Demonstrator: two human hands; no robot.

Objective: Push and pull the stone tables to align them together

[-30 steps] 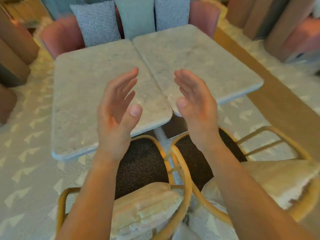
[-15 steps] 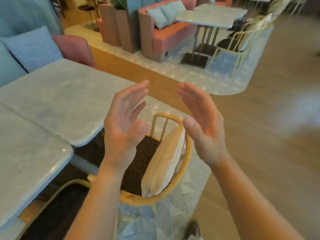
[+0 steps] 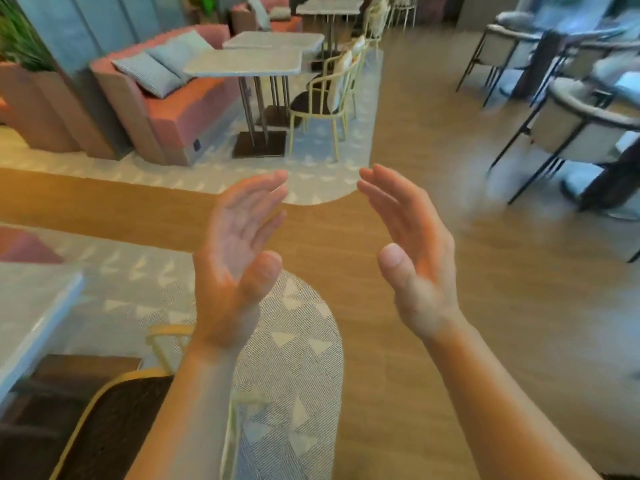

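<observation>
My left hand (image 3: 239, 258) and my right hand (image 3: 412, 258) are raised in front of me, palms facing each other, fingers apart, holding nothing. Only a corner of one pale stone table (image 3: 31, 313) shows at the left edge, well left of my left hand. Farther off, at the back left, stand two more stone tables, the nearer table (image 3: 242, 62) on thin metal legs and another table (image 3: 273, 39) behind it. A further table (image 3: 329, 6) sits near the top.
A yellow-framed chair (image 3: 104, 420) with a dark seat is at the bottom left. A pink sofa (image 3: 173, 105) with cushions and yellow chairs (image 3: 325, 95) flank the far tables. Dark-legged armchairs (image 3: 568, 133) stand at the right. Wooden floor (image 3: 485, 306) stretches ahead.
The view has swung right, away from the two joined stone tables toward the room. My hands keep the same raised, open pose in front of me.
</observation>
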